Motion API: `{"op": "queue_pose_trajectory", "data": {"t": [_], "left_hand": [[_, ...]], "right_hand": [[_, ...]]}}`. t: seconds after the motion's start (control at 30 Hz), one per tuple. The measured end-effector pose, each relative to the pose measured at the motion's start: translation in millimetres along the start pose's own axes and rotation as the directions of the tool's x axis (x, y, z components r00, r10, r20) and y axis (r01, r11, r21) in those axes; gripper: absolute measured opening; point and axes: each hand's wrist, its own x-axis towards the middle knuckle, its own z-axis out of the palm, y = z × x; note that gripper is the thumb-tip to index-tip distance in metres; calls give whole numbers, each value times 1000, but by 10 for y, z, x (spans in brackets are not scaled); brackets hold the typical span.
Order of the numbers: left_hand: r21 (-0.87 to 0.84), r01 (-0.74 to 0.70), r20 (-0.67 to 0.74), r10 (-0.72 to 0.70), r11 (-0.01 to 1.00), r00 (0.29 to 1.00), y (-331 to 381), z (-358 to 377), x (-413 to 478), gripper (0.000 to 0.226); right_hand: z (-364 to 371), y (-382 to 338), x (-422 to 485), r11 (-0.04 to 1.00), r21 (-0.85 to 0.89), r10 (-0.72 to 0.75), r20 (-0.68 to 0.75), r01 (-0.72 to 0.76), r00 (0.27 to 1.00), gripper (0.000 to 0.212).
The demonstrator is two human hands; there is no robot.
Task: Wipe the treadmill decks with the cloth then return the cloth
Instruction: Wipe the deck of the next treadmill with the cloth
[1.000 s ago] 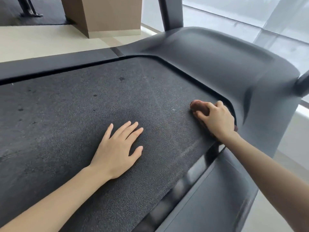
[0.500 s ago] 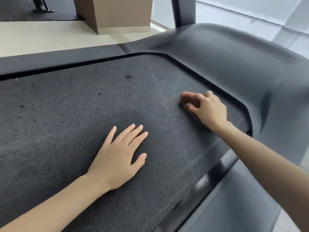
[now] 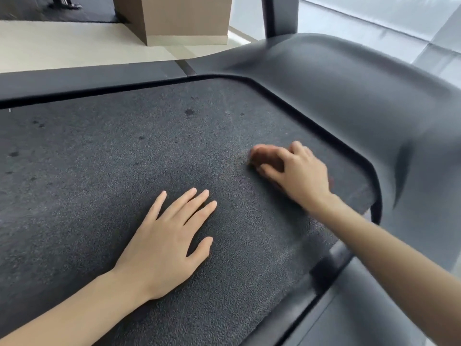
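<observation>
While left hand (image 3: 164, 243) lies flat, right hand (image 3: 303, 177) grips one cloth (image 3: 262, 156) (brown).

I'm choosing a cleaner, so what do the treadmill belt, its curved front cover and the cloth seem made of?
Belt: probably rubber or PVC, matte dark grey, fine pebbled grain. Cover: likely moulded plastic, smooth satin, soft sheen on its curves. Cloth: reddish-brown, seemingly soft fabric bunched under the right hand; weave too blurred to tell.

L hand (image 3: 162, 245), R hand (image 3: 305, 177): bare.
</observation>
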Motion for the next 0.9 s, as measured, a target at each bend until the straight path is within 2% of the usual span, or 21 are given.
{"op": "queue_pose_trajectory", "data": {"t": [0.1, 0.3, 0.5, 0.63, 0.9], "left_hand": [[-6, 2, -18, -2, 1000, 1000, -3, 15, 6, 60], [-22, -6, -36, 5, 1000, 999, -21, 33, 9, 59], [-39, 4, -42, -6, 999, 999, -16, 11, 24, 59], [-44, 12, -53, -14, 999, 999, 0, 1, 19, 60], [-42, 8, -42, -10, 999, 999, 19, -20, 4, 64]], "right_hand": [[42, 496, 258, 983, -67, 171, 4, -170, 985, 50], [153, 878, 497, 964, -146, 221, -37, -224, 975, 48], [152, 820, 531, 937, -158, 304, -63, -310, 951, 49], [44, 582, 320, 957, -111, 262, -63, -267, 963, 48], [-256, -278, -574, 994, -103, 23, -62, -29, 998, 37]]}}
